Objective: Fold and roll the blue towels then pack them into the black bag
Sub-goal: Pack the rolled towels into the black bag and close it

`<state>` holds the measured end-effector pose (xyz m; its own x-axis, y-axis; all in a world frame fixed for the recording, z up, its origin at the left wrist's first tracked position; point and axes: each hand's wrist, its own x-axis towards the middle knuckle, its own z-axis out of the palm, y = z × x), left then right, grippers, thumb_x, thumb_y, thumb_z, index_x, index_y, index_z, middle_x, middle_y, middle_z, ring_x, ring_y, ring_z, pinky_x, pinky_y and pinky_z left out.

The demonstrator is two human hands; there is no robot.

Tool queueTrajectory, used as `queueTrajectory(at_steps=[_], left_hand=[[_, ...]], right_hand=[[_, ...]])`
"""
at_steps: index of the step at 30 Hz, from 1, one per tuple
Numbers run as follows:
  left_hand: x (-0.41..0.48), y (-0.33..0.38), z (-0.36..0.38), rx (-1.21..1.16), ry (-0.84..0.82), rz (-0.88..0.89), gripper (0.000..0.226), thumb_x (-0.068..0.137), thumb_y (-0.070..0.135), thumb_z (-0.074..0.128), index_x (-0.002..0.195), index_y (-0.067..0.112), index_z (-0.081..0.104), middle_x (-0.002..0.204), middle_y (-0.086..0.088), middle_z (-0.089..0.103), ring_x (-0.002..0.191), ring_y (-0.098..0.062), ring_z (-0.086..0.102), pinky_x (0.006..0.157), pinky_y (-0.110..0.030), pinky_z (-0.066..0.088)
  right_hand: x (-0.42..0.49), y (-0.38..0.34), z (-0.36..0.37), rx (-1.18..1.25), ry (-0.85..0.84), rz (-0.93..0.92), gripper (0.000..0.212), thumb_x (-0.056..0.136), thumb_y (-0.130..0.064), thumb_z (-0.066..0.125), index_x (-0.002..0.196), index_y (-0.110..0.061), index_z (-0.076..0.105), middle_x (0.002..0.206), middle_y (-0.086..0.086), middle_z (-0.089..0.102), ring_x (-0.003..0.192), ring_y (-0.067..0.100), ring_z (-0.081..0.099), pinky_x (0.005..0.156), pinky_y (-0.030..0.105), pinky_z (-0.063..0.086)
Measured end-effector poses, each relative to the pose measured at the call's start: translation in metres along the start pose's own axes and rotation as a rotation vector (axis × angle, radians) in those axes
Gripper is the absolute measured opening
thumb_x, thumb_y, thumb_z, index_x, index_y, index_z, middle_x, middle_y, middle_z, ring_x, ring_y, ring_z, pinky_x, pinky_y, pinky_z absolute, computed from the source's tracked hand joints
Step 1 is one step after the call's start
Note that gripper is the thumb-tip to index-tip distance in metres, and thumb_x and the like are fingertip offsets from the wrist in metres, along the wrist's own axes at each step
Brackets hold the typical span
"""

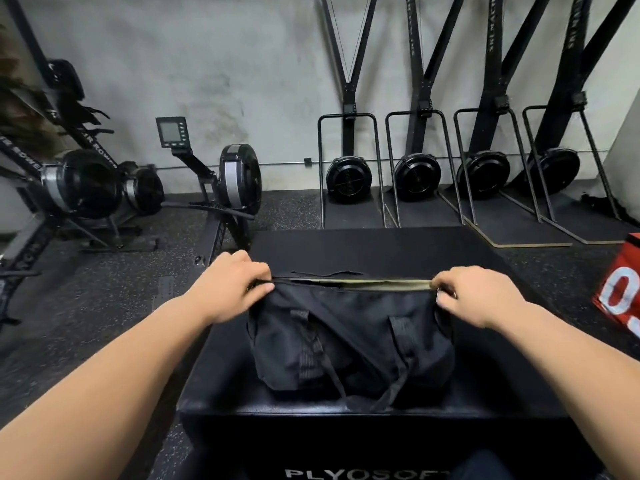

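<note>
Black fabric duffel bag (349,341) sits centred on the black padded bench (363,251) marked PLYOSOFT, straps hanging down its near side. Your left grip (235,289) pinches the bag's left end at the top edge; your right grip (474,296) pinches the right end. Between them a thin olive strip of lining (349,285) shows along the top. Red soft box (620,289) sits on the speckled floor to your right, apart from the bench.
</note>
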<state>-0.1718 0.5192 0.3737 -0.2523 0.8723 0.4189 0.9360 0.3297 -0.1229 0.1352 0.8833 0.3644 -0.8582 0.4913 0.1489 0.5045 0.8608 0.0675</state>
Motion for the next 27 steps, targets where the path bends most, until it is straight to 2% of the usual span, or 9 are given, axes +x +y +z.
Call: queueTrajectory(at_steps=[2,5,7,9,11,13,16,22,27], left_hand=[[0.001,0.001,0.0,0.019,-0.008,0.009,0.016,0.098,0.049,0.062,0.098,0.034,0.066,0.082,0.018,0.061,0.092,-0.019,0.058,0.078,-0.04,0.045],[0.003,0.001,-0.004,0.028,0.089,-0.104,0.009,0.095,0.041,0.073,0.099,0.034,0.068,0.087,0.017,0.069,0.089,-0.019,0.057,0.076,-0.04,0.044],[0.001,0.003,0.001,0.026,0.064,-0.137,0.014,0.092,0.039,0.077,0.102,0.033,0.069,0.093,0.015,0.071,0.091,-0.022,0.059,0.076,-0.04,0.044],[0.0,0.007,0.007,0.059,-0.014,-0.111,0.02,0.089,0.038,0.079,0.106,0.032,0.069,0.099,0.013,0.072,0.094,-0.023,0.062,0.078,-0.04,0.046],[0.001,0.008,0.008,0.034,0.001,-0.143,0.024,0.088,0.036,0.082,0.108,0.033,0.069,0.1,0.013,0.072,0.093,-0.023,0.064,0.078,-0.04,0.046],[0.003,0.007,0.007,-0.002,0.036,-0.206,0.026,0.086,0.035,0.084,0.106,0.033,0.068,0.098,0.014,0.072,0.09,-0.021,0.064,0.078,-0.041,0.047],[0.003,0.009,0.012,0.001,0.027,-0.229,0.025,0.086,0.043,0.082,0.106,0.035,0.068,0.095,0.014,0.071,0.092,-0.021,0.064,0.079,-0.04,0.046],[0.037,0.054,0.018,-0.113,0.18,-0.147,0.031,0.09,0.058,0.072,0.112,0.037,0.068,0.099,0.016,0.064,0.092,-0.015,0.057,0.079,-0.039,0.046],[0.092,0.129,0.029,-0.216,0.183,-0.045,0.036,0.09,0.057,0.072,0.119,0.037,0.068,0.109,0.016,0.064,0.102,-0.016,0.055,0.084,-0.035,0.04]], right_hand=[[-0.001,0.001,0.002,-0.043,-0.068,-0.041,0.023,0.09,-0.057,0.055,0.108,-0.043,0.052,0.101,-0.017,0.065,0.096,0.017,0.062,0.078,0.037,0.056],[0.002,0.011,-0.005,0.069,0.069,-0.036,0.024,0.086,-0.053,0.065,0.097,-0.043,0.046,0.091,-0.017,0.061,0.085,0.017,0.06,0.071,0.036,0.054],[0.003,0.014,-0.012,0.171,0.125,-0.023,0.024,0.082,-0.049,0.067,0.093,-0.044,0.047,0.09,-0.017,0.058,0.083,0.016,0.058,0.07,0.035,0.05],[0.005,0.012,-0.015,0.154,0.032,-0.065,0.023,0.081,-0.046,0.066,0.092,-0.04,0.047,0.091,-0.015,0.056,0.083,0.015,0.057,0.07,0.035,0.049],[0.007,0.013,-0.015,0.19,-0.004,-0.089,0.023,0.08,-0.041,0.066,0.09,-0.038,0.046,0.09,-0.013,0.055,0.082,0.015,0.055,0.071,0.038,0.05],[0.01,0.019,-0.015,0.326,0.045,-0.081,0.022,0.08,-0.031,0.068,0.088,-0.036,0.048,0.088,-0.011,0.055,0.078,0.014,0.054,0.072,0.04,0.051],[0.013,0.02,-0.013,0.409,0.048,-0.087,0.022,0.081,-0.02,0.066,0.088,-0.037,0.053,0.088,-0.009,0.055,0.078,0.015,0.055,0.075,0.041,0.05],[0.006,0.027,-0.009,0.536,0.016,-0.112,0.034,0.08,-0.012,0.072,0.093,-0.042,0.063,0.092,-0.002,0.057,0.076,0.011,0.053,0.076,0.023,0.043],[-0.001,0.031,-0.008,0.673,0.043,-0.106,0.044,0.078,-0.007,0.076,0.103,-0.042,0.065,0.099,-0.002,0.063,0.067,0.009,0.055,0.076,0.027,0.052]])
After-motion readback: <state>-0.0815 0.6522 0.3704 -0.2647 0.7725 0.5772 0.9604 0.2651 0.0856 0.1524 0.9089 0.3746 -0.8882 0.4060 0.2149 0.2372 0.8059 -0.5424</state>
